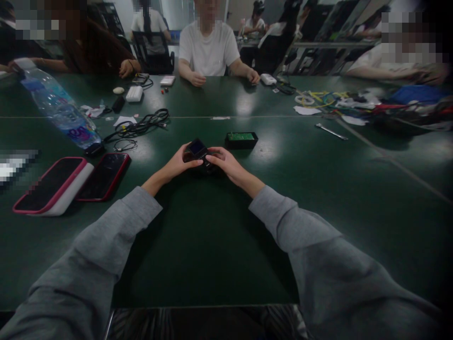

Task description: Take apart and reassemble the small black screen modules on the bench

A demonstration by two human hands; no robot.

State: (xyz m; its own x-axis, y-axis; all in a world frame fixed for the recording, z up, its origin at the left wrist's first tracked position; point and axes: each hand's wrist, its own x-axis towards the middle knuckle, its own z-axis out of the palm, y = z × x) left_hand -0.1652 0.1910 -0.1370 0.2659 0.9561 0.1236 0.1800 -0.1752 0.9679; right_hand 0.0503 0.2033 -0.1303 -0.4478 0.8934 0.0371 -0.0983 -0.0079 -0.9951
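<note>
Green table (205,245). Water bottle (63,108) at left, red-cased phone (104,177) nearer. Left hand (177,164) and right hand (229,163): fingers of both gripping black device (197,147), screen up, between them; table contact unclear. Black box (241,143), green board inside, just beyond right hand. Wrench (331,132) farther right.

Black device (197,147) with small screen, one; held between left hand (180,162) and right hand (226,161), both thumbs on it. Open black box (240,144), one, with green circuit board (241,136) inside; beyond and right of the device. Wrench (331,131), one; well to the device's right. Black cable (144,125), looped; left of and beyond the device. Red-cased phone (104,177), one; left of the device. Clear bottle (62,107), one; farther left of the device.
</note>
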